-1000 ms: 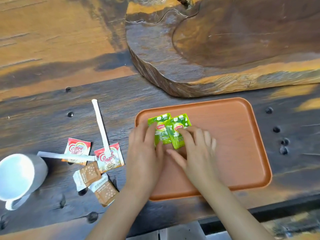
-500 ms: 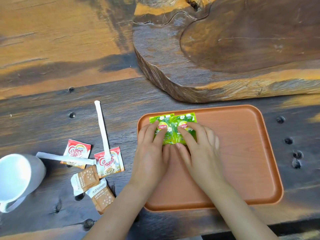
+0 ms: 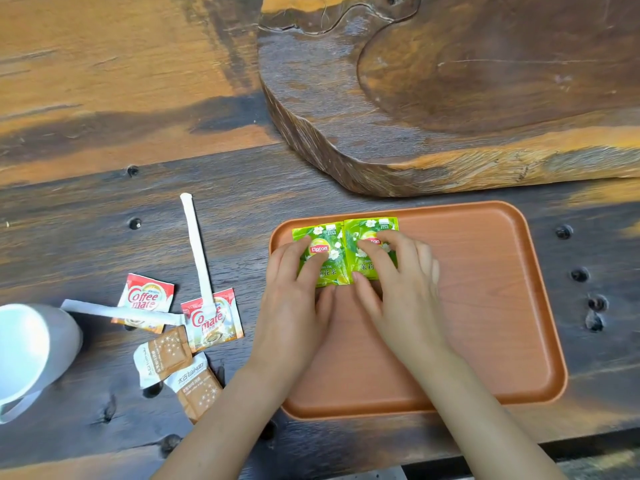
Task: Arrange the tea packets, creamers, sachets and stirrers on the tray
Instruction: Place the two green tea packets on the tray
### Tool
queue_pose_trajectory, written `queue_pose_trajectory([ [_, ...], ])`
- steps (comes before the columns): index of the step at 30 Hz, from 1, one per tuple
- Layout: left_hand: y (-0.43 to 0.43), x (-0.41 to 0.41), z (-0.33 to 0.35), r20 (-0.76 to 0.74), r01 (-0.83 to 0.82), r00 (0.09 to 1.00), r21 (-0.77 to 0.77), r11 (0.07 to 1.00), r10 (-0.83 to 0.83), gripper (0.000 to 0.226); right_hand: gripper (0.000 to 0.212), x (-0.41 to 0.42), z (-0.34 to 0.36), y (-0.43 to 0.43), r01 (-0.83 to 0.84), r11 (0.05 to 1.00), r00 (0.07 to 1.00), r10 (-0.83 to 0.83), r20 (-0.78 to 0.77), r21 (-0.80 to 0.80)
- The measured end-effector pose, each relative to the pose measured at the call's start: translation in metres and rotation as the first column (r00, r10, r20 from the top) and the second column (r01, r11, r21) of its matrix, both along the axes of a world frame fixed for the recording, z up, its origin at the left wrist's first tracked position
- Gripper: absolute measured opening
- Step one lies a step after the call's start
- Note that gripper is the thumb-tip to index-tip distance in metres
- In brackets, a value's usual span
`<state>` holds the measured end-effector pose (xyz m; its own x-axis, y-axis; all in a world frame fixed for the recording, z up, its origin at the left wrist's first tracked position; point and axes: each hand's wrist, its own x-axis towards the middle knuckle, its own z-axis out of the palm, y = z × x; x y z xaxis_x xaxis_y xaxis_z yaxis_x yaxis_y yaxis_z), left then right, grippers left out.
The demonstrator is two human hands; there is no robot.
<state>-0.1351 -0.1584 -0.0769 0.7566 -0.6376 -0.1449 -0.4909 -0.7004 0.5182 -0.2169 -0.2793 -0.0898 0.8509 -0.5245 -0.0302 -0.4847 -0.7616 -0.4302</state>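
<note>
Your left hand [image 3: 294, 306] lies flat and spread on the left tea packet [image 3: 320, 254], fingertips pressing its face; nothing is gripped. Your right hand [image 3: 398, 289] is spread the same way on the right tea packet [image 3: 367, 233], fingers splayed over its label and lower half. Both packets lie flat in the far-left corner of the tray [image 3: 485, 306], side by side with their inner edges touching, long axes running from the near rim to the far rim, printed tops toward the far rim. The left packet's outer edge sits just beside the tray's left rim; the far edges are close to the far rim.

The rest of the tray floor, to the right of your hands and toward the near rim, is bare.

Off the tray, on the surface [image 3: 86, 237] to its left, two creamers lie flat: one [image 3: 147, 299] farther left, the other [image 3: 211, 320] nearer the tray. One stirrer [image 3: 197, 247] runs far-to-near, its near end on the second creamer; another stirrer [image 3: 121, 311] lies crosswise over the first creamer. Two brown sachets [image 3: 164, 355] [image 3: 197, 386] sit near the surface's near edge, touching. A white mug [image 3: 31, 351] lies at the left edge. A thick wooden slab [image 3: 450, 98] sits just beyond the tray's far rim.
</note>
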Motion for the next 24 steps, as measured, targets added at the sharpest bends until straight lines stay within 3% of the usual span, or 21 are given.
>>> queue_pose_trajectory([
  [24, -0.003, 0.0037, 0.0005, 0.0, -0.004, 1.0, 0.008, 1.0, 0.004, 0.043, 0.04, 0.0016, 0.0025, -0.0039, -0.029, 0.999, 1.0, 0.029, -0.004, 0.032],
])
